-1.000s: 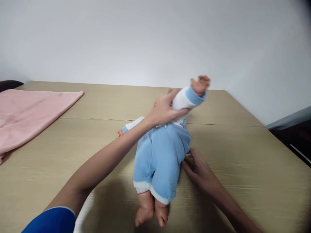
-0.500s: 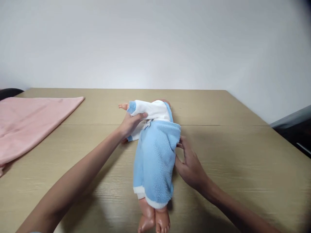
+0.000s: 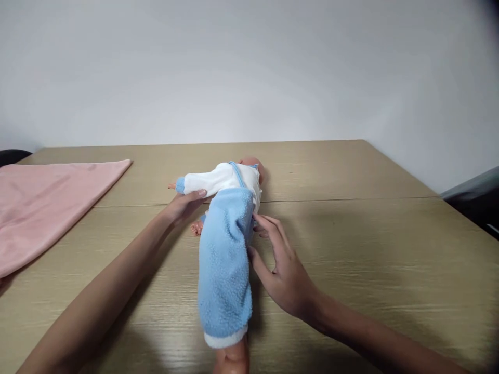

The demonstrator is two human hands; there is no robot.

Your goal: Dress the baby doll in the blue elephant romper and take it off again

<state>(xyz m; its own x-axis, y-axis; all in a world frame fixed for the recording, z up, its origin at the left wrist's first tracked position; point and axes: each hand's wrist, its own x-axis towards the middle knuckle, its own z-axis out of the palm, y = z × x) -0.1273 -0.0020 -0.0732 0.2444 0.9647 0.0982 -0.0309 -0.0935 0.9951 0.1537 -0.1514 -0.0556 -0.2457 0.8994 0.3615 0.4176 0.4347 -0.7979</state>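
A baby doll (image 3: 230, 358) lies on its side on the table, its head away from me and its feet toward me. It wears a white top (image 3: 212, 179) with blue cuffs and fuzzy light blue pants (image 3: 224, 259) with white hems. My left hand (image 3: 185, 205) is closed on the doll at its upper arm and chest. The left thumb rests on the white sleeve, while the other fingers are hidden beneath. At the doll's back, my right hand (image 3: 284, 270) touches the pants near the waist, thumb and fingers apart.
A pink cloth (image 3: 50, 208) lies flat on the left of the wooden table (image 3: 351, 249). A seam crosses the tabletop. Behind stands a pale wall (image 3: 249, 72). Dark objects show past the table's left and right edges.
The doll has rolled further onto its side and shifted left, showing more of its back. The pants' waistband no longer bulges outward at the right. My right hand has moved left with it.
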